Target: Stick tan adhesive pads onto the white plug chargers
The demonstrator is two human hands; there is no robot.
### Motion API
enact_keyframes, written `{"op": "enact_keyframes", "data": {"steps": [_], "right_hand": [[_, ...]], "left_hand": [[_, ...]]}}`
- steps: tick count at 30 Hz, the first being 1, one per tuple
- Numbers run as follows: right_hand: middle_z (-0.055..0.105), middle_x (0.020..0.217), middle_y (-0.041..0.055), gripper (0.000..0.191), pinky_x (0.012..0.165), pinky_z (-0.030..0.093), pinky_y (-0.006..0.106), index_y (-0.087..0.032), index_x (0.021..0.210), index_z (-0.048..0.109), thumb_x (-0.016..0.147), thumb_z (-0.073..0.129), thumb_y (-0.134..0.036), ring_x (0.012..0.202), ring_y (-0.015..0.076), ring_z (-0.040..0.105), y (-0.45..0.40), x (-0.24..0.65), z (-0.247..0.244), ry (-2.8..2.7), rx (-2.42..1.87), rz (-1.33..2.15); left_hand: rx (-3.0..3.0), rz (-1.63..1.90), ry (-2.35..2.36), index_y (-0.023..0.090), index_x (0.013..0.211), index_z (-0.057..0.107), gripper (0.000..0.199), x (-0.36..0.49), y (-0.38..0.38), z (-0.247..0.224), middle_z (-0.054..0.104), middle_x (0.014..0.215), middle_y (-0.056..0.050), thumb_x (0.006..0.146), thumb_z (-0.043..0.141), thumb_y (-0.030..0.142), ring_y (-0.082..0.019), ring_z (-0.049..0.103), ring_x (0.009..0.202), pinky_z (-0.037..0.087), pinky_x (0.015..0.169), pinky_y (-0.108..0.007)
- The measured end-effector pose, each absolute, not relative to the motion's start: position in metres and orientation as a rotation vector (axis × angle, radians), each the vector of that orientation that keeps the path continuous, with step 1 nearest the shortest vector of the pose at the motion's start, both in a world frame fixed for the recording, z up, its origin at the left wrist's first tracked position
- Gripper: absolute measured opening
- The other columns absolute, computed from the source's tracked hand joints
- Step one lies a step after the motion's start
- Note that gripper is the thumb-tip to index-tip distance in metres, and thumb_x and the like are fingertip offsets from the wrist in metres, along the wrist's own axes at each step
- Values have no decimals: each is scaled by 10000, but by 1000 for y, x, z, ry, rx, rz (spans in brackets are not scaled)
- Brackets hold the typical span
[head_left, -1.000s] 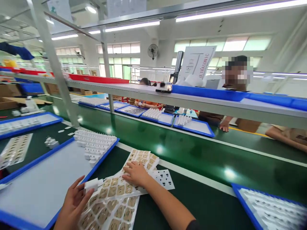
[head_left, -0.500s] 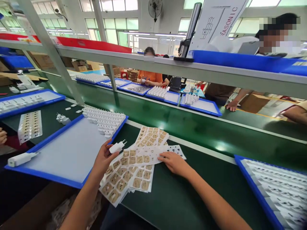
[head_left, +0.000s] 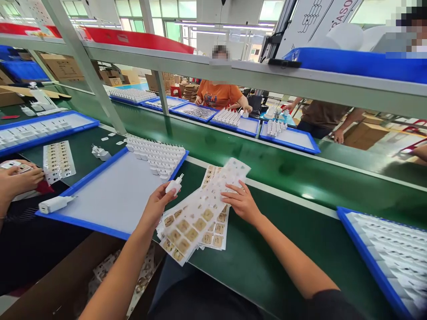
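My left hand is closed around a white charger plug, its two pins pointing up and right. At the right edge of a sticker sheet, my right hand grips with its fingers spread over the surface; its thumb is hard to make out. Tan rounded-square labels cover the lower part of this sheet, while the upper part is mostly bare white backing. More label sheets lie fanned beneath it on the green table.
A blue-rimmed tray at left holds rows of white plugs; one plug lies on its near-left corner. Another tray stands right. A co-worker's hand is far left. Beyond the green belt, people sit behind trays.
The top sticker sheet has swung from lying crosswise to a diagonal, its far end now up and right. My left hand still holds the plug, tilted more upward. The camera view has shifted.
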State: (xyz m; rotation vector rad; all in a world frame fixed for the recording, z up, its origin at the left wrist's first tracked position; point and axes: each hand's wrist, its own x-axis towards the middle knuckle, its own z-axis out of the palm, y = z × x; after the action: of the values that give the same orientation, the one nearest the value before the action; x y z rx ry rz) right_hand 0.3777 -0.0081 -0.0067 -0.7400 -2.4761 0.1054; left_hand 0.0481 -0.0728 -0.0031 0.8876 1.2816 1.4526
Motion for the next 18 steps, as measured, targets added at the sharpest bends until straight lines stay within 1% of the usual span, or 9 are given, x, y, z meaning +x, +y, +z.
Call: {"op": "enact_keyframes", "data": {"steps": [2,3,4,6,8,10,13,15,18], "right_hand": [[709,1294,2,400,1231,188,607,-293,1080,756,914,451,-94,1426,265,460,-7,379,-17,-2465,-945,290],[677,1344,19,410,1221,229,600,-280,1104,752,911,436,-102,1436,271,443,-9,382,-22,-2438,-1031,332],[640,1393,44,422,1201,287,583,-264,1161,733,922,416,-118,1433,274,443,-13,385,-27,-2402,-1106,346],[579,1447,98,435,1129,414,534,-241,1301,657,962,389,-187,1381,271,493,-29,395,-36,-2314,-1255,353],[547,1453,143,444,1054,483,525,-228,1385,587,976,429,-298,1316,295,536,-50,407,-43,-2235,-1403,364],[520,1466,164,456,1035,479,560,-226,1361,607,949,504,-391,1319,346,510,-69,420,-50,-2199,-1523,368],[481,1505,152,470,1064,434,573,-245,1349,616,920,548,-425,1363,377,437,-82,438,-55,-2222,-1663,394],[477,1500,148,553,1066,423,555,-251,1417,553,894,585,-429,1346,375,441,-78,443,-52,-2235,-1757,449],[495,1435,201,709,1066,380,572,-185,1475,481,827,676,-395,1296,401,456,-63,437,-40,-2177,-1892,619]], "left_hand": [[931,1377,1298,143,1244,602,748,52,-66,1,692,1210,-132,684,792,601,-297,627,1160,484,1006,-421],[960,1332,1314,143,1231,604,747,54,-61,2,689,1213,-134,687,773,627,-295,614,1174,469,1013,-410],[987,1283,1332,145,1211,609,746,57,-56,2,686,1214,-132,683,759,651,-293,601,1184,456,1014,-397],[1023,1195,1349,154,1169,615,734,64,-46,1,677,1215,-121,678,734,686,-283,585,1184,442,999,-367],[1026,1131,1332,165,1145,609,709,73,-38,-2,676,1184,-103,687,714,696,-269,598,1140,454,950,-342],[1017,1081,1301,170,1135,607,674,82,-34,-7,686,1114,-86,711,699,687,-253,628,1052,476,880,-330],[996,1015,1287,178,1117,623,612,93,-34,-13,693,995,-59,750,687,663,-224,650,896,494,773,-318],[967,990,1303,183,1102,630,577,97,-34,-13,689,949,-48,766,684,649,-207,649,838,498,735,-308],[947,985,1309,185,1107,627,577,99,-33,-10,693,962,-53,758,693,641,-206,658,852,513,735,-304]]}}
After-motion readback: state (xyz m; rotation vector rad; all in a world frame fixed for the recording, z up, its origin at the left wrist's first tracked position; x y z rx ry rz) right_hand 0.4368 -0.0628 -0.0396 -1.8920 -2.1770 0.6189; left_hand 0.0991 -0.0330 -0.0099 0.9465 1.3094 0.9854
